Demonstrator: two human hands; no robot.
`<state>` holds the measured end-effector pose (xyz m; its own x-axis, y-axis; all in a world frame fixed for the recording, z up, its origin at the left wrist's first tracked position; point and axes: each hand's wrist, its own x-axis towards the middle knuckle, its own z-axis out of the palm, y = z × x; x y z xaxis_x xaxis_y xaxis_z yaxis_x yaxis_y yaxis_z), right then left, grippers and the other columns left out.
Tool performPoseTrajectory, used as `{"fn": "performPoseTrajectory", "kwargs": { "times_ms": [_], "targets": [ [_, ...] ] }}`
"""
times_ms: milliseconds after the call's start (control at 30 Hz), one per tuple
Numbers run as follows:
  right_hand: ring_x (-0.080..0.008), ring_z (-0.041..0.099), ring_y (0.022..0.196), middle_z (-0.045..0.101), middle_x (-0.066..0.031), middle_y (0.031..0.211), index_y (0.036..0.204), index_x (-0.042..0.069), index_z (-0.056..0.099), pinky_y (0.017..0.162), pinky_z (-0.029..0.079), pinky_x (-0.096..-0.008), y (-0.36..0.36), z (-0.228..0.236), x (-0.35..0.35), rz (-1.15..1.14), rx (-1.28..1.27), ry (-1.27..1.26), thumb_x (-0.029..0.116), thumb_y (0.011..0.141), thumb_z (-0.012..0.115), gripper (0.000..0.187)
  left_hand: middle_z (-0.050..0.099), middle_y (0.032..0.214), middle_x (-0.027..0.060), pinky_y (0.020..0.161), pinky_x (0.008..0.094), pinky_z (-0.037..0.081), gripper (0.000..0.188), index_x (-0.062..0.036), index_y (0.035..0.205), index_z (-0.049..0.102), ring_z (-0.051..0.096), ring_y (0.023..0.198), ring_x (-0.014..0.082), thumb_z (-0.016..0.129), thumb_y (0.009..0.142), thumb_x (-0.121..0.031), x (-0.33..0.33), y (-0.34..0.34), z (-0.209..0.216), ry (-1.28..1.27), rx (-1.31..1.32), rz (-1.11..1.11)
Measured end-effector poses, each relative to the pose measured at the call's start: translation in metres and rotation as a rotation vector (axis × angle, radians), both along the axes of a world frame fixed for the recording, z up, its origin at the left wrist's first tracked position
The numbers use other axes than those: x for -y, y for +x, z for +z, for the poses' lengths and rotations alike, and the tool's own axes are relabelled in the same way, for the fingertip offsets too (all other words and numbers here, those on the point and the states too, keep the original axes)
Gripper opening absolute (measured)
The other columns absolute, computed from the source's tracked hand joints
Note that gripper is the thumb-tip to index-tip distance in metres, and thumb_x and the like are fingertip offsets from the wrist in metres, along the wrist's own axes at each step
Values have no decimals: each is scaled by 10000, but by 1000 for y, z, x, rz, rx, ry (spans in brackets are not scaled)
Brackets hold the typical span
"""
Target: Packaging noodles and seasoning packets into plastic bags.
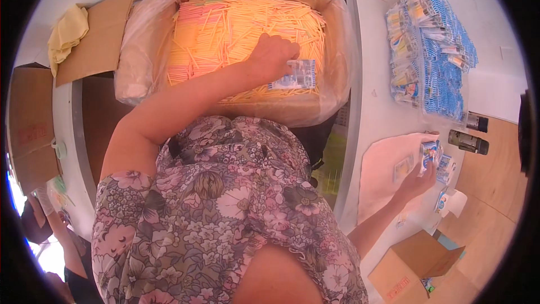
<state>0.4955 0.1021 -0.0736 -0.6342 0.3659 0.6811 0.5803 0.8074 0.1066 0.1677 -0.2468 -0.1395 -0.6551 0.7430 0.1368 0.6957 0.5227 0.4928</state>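
Observation:
My left hand (272,56) is over a large carton (337,50) lined with clear plastic, its fingers curled closed. At its fingertips is a clear plastic packet (301,74) with blue print, lying just above the thin yellow, orange and pink sticks (236,28) that fill the carton. Over on the right-hand table, my right hand (423,179) pinches a small blue-and-white packet (430,153). Beneath it lies a pale pink cloth (377,174), with another clear packet (403,168) flat on it. More blue-and-white packets (445,168) are beside that hand.
A clear tray (422,87) packed with blue-edged packets stands at the far right, near two dark cylinders (468,142). An open cardboard box (402,262) sits lower right. Cardboard (98,39) and a yellow cloth (68,34) are at left. Another person's arm (64,233) shows lower left.

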Motion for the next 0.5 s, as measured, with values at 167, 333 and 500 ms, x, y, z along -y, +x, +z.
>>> {"fn": "performPoseTrajectory", "kwargs": {
  "times_ms": [167,333,500],
  "targets": [
    [-288,573,906,632,-124,996,953,22,649,810,453,-379,-86,22,83,477,-98,-52,-8,763,646,193,625,788,1,672,401,369,96,-148,757,644,583,796,255,695,718,-220,6,1,2,-132,-33,-63],
    [-311,567,956,612,-134,1044,1036,13,607,822,460,-372,-172,18,163,863,142,-482,8,713,681,331,604,759,11,701,379,347,47,-137,739,633,573,805,229,677,730,-148,10,13,12,59,-302,-98],
    [-309,563,952,600,-129,1054,1139,29,558,816,463,-374,-208,-4,179,899,312,-576,62,704,709,462,610,776,23,745,370,354,100,-124,743,629,573,813,230,699,693,-73,6,10,-3,281,-43,-82]
  ]
}}
